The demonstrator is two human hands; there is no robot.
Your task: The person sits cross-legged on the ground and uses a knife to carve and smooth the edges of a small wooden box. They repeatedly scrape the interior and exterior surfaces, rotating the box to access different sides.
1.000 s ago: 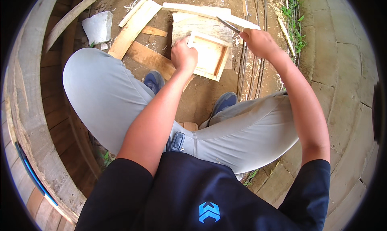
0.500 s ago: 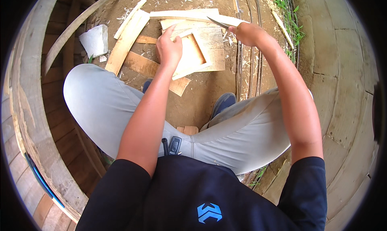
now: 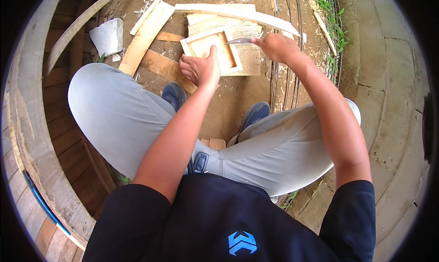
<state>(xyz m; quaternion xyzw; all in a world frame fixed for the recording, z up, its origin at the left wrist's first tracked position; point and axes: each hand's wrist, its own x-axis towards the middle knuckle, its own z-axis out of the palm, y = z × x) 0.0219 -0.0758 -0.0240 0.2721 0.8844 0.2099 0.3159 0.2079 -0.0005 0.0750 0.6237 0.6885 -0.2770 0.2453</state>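
A shallow square wooden box (image 3: pixel 235 60) with raised rims sits tilted over flat boards, its hollow side facing up. My left hand (image 3: pixel 202 69) grips its near left edge, with the thumb reaching over the rim and the fingers curled at the side. In my right hand (image 3: pixel 278 47) is a knife, closed in the fist. The knife's blade (image 3: pixel 238 41) points left across the box's right rim, its tip over the hollow. Whether the blade touches the wood, I cannot tell. The handle is hidden by my fingers.
Wooden boards (image 3: pixel 249 63) lie under the box, with a long pale strip (image 3: pixel 274 20) behind it. Planks (image 3: pixel 148 38) and a white stone block (image 3: pixel 107 37) are at the left. Thin rods (image 3: pixel 297 70) run along the right. Shavings litter the dirt floor.
My left hand has moved right and down and now holds the box's near edge. The box has turned, showing more of its hollow. The knife has dropped from above the strip to the box's rim.
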